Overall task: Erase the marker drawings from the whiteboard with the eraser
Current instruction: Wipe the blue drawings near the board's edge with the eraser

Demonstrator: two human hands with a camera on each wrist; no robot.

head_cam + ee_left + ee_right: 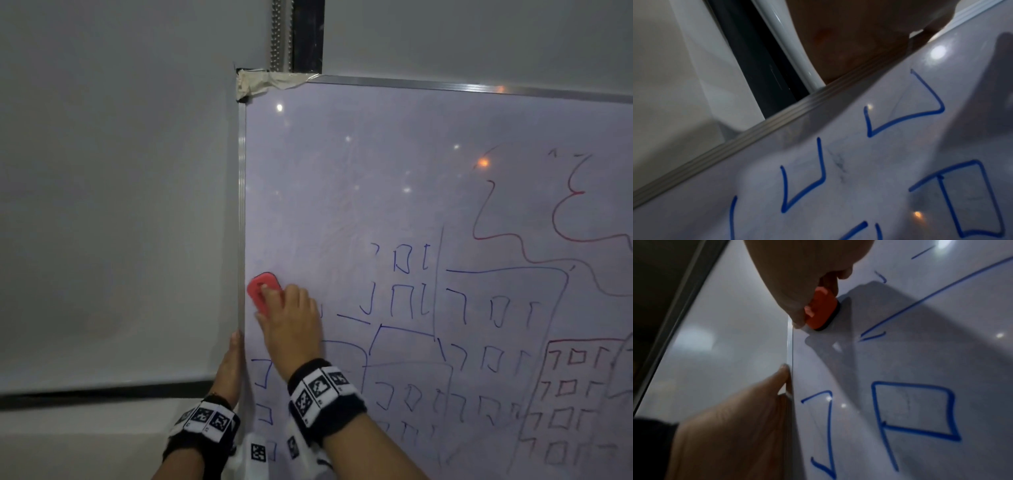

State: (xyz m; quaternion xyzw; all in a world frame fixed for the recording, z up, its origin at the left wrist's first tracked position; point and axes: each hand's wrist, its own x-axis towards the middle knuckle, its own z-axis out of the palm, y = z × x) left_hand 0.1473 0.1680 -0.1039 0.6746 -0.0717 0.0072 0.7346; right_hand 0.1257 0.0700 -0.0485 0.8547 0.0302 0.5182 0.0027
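Observation:
A whiteboard [342, 192] with a metal frame stands upright, its upper left area wiped pale. Blue marker drawings [404, 301] of buildings with windows fill its lower part, and red lines [561, 212] run at the right. My right hand [291, 322] holds a red eraser [262, 291] flat against the board near its left edge. The eraser [822, 309] shows its dark felt side on the surface in the right wrist view. My left hand [231, 366] grips the board's left frame edge [777, 116], fingers hidden behind it.
A grey wall [113, 205] lies left of the board. Tape [260, 84] covers the board's top left corner, under a dark vertical post [301, 34]. A dark strip [102, 394] runs along the wall low at the left.

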